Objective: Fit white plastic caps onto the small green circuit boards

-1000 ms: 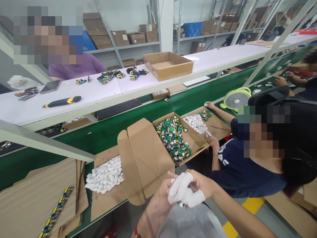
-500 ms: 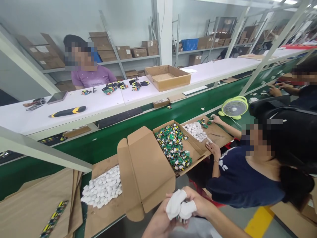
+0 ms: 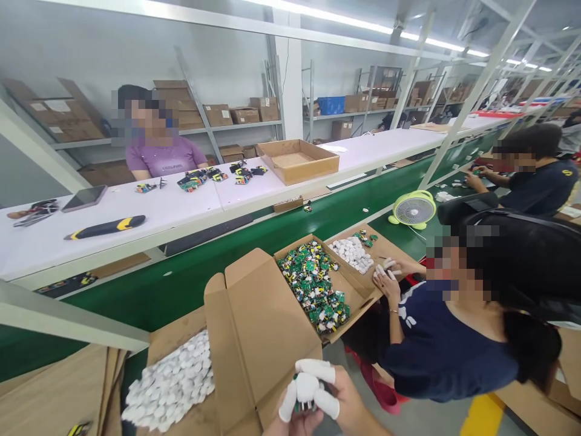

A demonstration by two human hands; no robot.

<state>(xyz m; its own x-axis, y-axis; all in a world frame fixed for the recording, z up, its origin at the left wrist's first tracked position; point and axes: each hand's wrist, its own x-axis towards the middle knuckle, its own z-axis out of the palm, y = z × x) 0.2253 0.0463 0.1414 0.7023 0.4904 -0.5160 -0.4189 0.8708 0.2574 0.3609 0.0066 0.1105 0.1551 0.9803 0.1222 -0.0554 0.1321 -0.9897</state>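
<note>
My two hands meet at the bottom edge, over the near flap of an open cardboard box point(image 3: 267, 339). My right hand point(image 3: 347, 402) wears white finger cots and pinches a small white part point(image 3: 307, 386) with a dark bit under it. My left hand point(image 3: 290, 421), also in finger cots, holds the same part from below and is mostly cut off by the frame. Beyond the flap, the box holds several green circuit boards point(image 3: 318, 284). A pile of white plastic parts point(image 3: 167, 381) lies on cardboard to the left of my hands.
A co-worker in a dark blue shirt point(image 3: 445, 351) sits close on my right, hands by another white pile point(image 3: 351, 253). A green conveyor belt point(image 3: 204, 266) runs across. On the white shelf point(image 3: 181, 206) lie a yellow-black knife point(image 3: 104, 227) and a cardboard tray point(image 3: 297, 160). A green fan point(image 3: 413, 209) stands at the right.
The view has tilted up, so my hands sit lower in frame. My fingers have shifted around the small white part. The co-worker's far hand came back from the belt to the near one.
</note>
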